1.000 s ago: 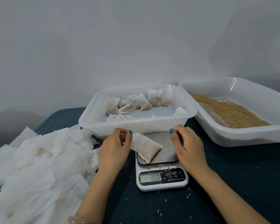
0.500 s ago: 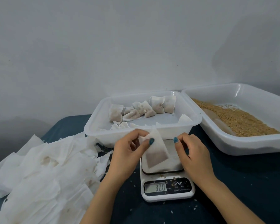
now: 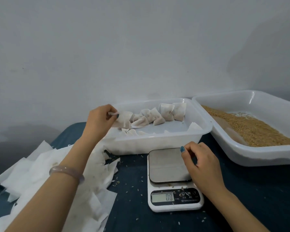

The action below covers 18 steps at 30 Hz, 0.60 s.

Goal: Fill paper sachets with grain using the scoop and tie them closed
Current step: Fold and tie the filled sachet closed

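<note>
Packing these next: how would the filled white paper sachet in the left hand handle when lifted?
Probably floppy: the filled white paper sachet sags from the left hand's pinch. Likely light, as fingertips alone carry it. Unlikely to roll: tied sachets in the white plastic tray lie slumped.

The left forearm (image 3: 60,195) and the right forearm (image 3: 236,208) are bare all the way to the near edge. A smooth, rounded bangle (image 3: 66,171) sits on the left wrist, translucent and pale pinkish-lilac, with small glints along its curve. The left hand (image 3: 99,121) has its left thumbnail (image 3: 117,116) painted glossy teal-blue. The right hand (image 3: 201,163) has its right thumbnail (image 3: 182,149) painted the same colour.
</note>
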Tool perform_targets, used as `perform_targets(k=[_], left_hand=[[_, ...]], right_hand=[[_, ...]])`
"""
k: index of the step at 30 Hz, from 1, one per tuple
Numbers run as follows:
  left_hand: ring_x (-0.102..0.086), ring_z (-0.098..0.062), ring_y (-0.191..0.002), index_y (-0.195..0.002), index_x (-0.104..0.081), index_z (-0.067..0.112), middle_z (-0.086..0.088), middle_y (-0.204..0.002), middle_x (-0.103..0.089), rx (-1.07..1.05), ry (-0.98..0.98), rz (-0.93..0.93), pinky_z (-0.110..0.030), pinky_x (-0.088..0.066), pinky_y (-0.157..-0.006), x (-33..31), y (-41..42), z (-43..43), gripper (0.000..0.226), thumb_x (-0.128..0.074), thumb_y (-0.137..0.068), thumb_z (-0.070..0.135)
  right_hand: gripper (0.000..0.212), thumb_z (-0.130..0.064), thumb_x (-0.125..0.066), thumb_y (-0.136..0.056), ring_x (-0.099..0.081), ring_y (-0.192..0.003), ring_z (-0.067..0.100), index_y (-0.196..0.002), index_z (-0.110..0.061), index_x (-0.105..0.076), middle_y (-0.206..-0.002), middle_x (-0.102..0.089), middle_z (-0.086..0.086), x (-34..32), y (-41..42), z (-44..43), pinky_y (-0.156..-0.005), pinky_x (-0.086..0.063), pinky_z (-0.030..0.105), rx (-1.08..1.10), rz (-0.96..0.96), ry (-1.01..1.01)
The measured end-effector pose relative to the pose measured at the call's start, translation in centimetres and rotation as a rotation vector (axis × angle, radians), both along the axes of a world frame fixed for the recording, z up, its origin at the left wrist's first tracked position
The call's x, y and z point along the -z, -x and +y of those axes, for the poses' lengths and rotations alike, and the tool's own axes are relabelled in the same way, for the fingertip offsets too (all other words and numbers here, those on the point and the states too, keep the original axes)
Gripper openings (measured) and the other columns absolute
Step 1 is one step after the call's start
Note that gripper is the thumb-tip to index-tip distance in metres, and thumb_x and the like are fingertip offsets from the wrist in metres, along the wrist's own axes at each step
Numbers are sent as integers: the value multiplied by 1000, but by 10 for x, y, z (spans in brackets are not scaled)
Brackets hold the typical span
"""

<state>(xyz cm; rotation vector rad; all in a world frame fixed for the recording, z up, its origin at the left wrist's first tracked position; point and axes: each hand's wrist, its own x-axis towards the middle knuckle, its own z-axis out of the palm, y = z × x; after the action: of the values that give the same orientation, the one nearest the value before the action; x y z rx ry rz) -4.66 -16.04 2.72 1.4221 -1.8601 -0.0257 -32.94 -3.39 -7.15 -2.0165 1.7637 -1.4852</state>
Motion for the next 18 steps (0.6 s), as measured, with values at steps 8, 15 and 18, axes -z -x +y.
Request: perform_targets(k=[8, 15, 18], left_hand=[[-54, -15, -92, -97, -68, 25, 7, -102, -66, -52, -591, -542, -26, -39, -75, 11, -11, -12, 14, -56, -99, 31], [-57, -23, -73, -87, -62, 21, 1, -82, -61, -440, -152, -756, -27, -33, -57, 0, 5, 38, 24, -48, -99, 36], [-56, -20, -68, -71, -59, 20, 3, -75, -60, -377, -283, -689, -26, -34, -54, 4, 13, 63, 36, -48, -96, 44]], right_hand=[[19, -29, -55, -93, -49, -66, 6, -75, -29, -52, -71, -49, -10, -1, -1, 1, -54, -33, 20, -5, 22, -16], [19, -29, -55, -93, -49, -69, 6, -74, -31, -51, -70, -48, -10, -1, -1, 2, -54, -31, 19, -2, 24, -21], [21, -27, -56, -93, -48, -69, 7, -74, -32, -50, -71, -47, -11, 0, -2, 1, -54, -30, 19, -2, 29, -30]])
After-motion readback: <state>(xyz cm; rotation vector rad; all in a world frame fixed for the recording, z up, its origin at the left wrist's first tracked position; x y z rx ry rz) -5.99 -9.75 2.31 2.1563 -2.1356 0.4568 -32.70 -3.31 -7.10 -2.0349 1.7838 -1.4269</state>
